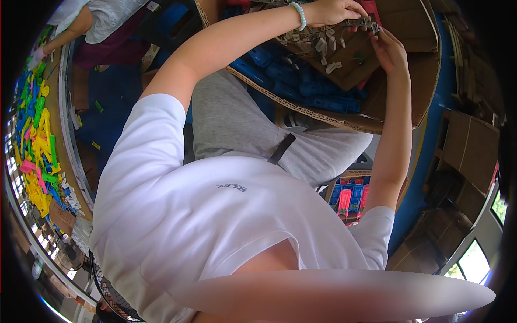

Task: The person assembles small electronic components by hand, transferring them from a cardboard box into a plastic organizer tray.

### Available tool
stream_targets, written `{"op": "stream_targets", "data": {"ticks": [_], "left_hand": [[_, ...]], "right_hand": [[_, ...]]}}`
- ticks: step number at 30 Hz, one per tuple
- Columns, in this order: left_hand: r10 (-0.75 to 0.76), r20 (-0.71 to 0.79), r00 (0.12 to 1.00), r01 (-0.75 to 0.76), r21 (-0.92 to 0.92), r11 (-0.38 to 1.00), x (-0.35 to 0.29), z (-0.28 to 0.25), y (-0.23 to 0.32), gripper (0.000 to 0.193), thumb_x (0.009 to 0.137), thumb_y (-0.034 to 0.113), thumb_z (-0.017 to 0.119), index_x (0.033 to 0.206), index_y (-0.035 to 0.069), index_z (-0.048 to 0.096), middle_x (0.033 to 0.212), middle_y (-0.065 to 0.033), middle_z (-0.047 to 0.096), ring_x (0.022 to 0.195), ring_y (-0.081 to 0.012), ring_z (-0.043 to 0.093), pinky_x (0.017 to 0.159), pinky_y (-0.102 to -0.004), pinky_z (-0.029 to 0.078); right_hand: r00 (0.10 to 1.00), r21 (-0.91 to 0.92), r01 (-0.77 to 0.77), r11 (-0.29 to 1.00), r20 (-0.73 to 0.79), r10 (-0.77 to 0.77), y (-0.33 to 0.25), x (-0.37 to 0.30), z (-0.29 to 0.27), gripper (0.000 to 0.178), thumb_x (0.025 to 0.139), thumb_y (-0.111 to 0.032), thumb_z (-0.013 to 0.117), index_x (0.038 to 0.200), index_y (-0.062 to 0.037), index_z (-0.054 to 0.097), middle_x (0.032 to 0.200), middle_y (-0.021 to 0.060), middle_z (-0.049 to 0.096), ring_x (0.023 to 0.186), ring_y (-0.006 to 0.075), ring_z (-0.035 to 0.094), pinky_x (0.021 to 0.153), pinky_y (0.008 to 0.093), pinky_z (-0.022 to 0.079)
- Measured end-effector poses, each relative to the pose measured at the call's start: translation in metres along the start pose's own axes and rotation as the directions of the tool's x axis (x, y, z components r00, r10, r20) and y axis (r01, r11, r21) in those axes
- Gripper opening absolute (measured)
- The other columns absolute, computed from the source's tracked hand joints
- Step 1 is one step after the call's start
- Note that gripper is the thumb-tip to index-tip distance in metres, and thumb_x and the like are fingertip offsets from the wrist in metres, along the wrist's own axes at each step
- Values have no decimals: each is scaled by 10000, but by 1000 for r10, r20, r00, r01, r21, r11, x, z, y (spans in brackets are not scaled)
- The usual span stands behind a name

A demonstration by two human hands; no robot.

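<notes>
My left hand, with a pale beaded bracelet at the wrist, pinches a small dark and metallic strip-like part; its exact kind is too small to tell. At the strip's other end the fingers of my right hand are closed on it. Both hands are above a large open cardboard box. Under them, small white pieces with thin wires lie on a cardboard sheet. Blue plastic parts fill the near side of the box. A red piece shows just behind the strip.
A second box with red and blue plastic parts stands beside my right leg. Along the left runs a bench covered with yellow, green, pink and blue pieces, where another person's arm reaches in. Cardboard boxes are stacked on the right.
</notes>
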State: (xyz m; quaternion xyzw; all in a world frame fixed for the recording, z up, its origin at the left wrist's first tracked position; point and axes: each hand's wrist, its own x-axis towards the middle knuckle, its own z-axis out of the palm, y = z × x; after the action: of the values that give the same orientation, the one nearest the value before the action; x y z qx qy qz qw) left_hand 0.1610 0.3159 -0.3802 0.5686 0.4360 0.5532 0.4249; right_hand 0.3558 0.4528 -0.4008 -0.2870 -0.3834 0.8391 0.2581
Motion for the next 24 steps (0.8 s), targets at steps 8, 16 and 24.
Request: {"op": "stream_targets", "data": {"ticks": [8, 16, 24], "left_hand": [[56, 10, 998, -57, 234, 971, 0, 1, -17, 205, 958, 101, 537, 1059, -8, 679, 958, -104, 694, 854, -145, 645, 775, -282, 498], [-149, -21, 989, 150, 53, 987, -7, 1, -15, 328, 954, 235, 612, 1172, -8, 641, 1114, -66, 673, 1053, -115, 595, 952, -273, 453], [-202, -2, 979, 186, -388, 903, -7, 1, -14, 295, 959, 166, 601, 1166, -42, 635, 1069, -107, 686, 898, -153, 666, 842, -268, 537]], "right_hand": [[982, -434, 155, 887, -29, -185, -10, -38, 39, 298, 938, -116, 624, 1143, 99, 601, 1067, 157, 647, 965, 228, 647, 789, 328, 564], [977, -303, 211, 930, 37, -209, -2, -35, 43, 203, 942, -25, 582, 1109, 79, 631, 1053, 130, 648, 937, 171, 622, 796, 311, 544], [989, -209, 138, 968, -15, -145, -4, -34, 39, 201, 966, -20, 531, 1097, 114, 604, 1027, 160, 639, 953, 219, 636, 865, 355, 551]]}}
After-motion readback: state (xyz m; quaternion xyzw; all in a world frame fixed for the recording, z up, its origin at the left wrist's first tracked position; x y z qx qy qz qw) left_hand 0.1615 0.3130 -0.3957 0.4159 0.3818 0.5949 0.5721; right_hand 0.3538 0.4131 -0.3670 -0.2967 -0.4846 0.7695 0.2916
